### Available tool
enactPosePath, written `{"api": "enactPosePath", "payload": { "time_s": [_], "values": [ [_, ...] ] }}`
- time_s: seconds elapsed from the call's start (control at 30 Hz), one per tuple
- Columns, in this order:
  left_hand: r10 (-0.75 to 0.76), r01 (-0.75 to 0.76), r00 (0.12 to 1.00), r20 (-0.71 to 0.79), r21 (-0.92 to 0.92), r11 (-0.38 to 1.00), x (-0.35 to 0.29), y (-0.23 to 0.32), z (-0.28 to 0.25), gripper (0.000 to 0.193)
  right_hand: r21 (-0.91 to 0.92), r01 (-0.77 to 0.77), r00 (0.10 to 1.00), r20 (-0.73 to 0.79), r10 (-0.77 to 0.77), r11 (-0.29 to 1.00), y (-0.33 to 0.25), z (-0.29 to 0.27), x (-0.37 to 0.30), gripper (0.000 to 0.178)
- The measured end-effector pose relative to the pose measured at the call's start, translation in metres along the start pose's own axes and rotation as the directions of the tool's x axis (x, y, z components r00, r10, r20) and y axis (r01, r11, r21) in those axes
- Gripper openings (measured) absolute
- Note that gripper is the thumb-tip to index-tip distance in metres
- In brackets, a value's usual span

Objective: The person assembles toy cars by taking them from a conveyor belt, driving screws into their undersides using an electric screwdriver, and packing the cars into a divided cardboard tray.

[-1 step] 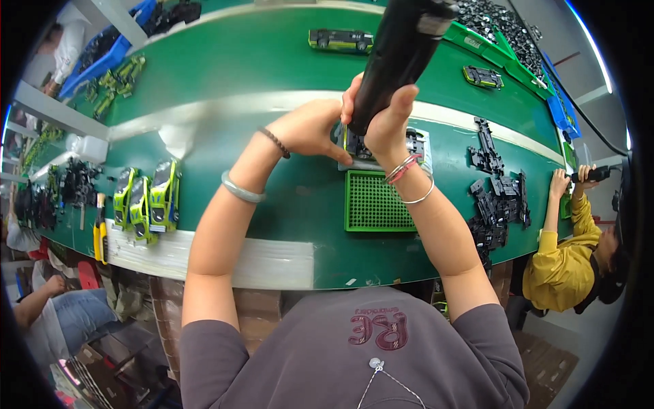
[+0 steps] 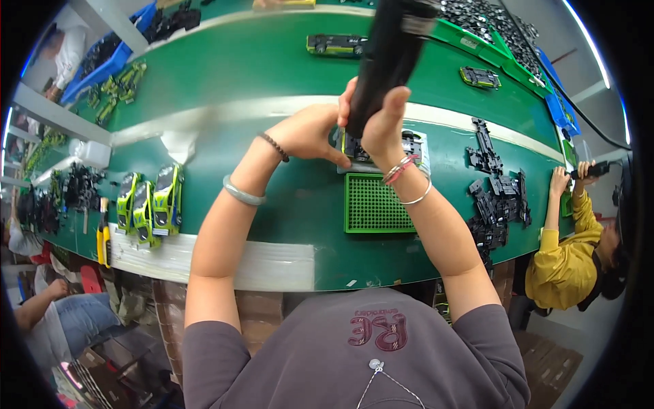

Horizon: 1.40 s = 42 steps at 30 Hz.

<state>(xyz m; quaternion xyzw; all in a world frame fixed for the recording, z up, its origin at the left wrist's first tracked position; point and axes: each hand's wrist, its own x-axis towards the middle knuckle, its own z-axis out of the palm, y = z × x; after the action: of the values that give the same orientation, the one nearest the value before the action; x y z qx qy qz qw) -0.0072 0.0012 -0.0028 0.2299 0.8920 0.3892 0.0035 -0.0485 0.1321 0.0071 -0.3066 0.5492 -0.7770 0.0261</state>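
Note:
My right hand [image 2: 383,129] is wrapped round a thick black electric screwdriver [image 2: 394,58], held nearly upright with its top leaning right. Its tip is hidden behind my hand. Below it an upside-down toy car [image 2: 411,144], with black underside and wheels showing, lies in a pale holder [image 2: 424,162]. At the car's left end, my left hand [image 2: 313,135] curves round it, thumb along the near edge and the other fingers mostly hidden. Just nearer to me sits a green perforated tray [image 2: 371,204].
Several yellow-green toy cars [image 2: 165,198] stand at left by yellow-handled cutters [image 2: 103,242]. Black chassis parts [image 2: 494,204] are piled at right. Two upturned cars [image 2: 335,45] lie farther off. Green bins [image 2: 470,42] hold small parts. A co-worker in yellow [image 2: 562,255] works at right.
The screwdriver's top has shifted slightly left, along with my right hand. At the far edge, another person's hand with a yellow-green piece has come into view. My left hand stays at the car.

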Motion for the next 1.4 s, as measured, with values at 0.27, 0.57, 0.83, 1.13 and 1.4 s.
{"api": "enactPosePath", "payload": {
  "time_s": [0.27,0.57,0.83,1.13,1.4],
  "values": [
    [-0.041,-0.033,0.985,-0.168,-0.414,0.91,0.006,-0.003,-0.008,0.052,0.183,0.181,0.974,-0.17,-0.15,0.966,-0.075,-0.062,-0.014,0.097],
    [-0.256,0.339,0.921,-0.293,0.282,0.897,-0.005,-0.008,-0.13,0.052,-0.116,-0.029,0.932,-0.361,-0.015,0.993,-0.05,-0.138,-0.118,0.094],
    [-0.279,0.3,0.952,-0.124,0.559,0.773,0.052,-0.069,-0.074,0.042,-0.059,-0.04,0.935,-0.354,0.016,0.997,-0.044,-0.147,-0.12,0.095],
    [0.147,-0.116,0.989,-0.02,0.515,0.849,0.154,-0.014,-0.013,0.032,-0.002,0.031,0.951,-0.306,-0.03,1.0,-0.044,-0.145,-0.119,0.087],
    [0.0,0.012,1.0,-0.018,0.67,0.742,0.155,-0.02,0.04,0.036,0.053,0.032,0.945,-0.326,-0.013,0.998,-0.043,-0.145,-0.122,0.086]
  ]
}}
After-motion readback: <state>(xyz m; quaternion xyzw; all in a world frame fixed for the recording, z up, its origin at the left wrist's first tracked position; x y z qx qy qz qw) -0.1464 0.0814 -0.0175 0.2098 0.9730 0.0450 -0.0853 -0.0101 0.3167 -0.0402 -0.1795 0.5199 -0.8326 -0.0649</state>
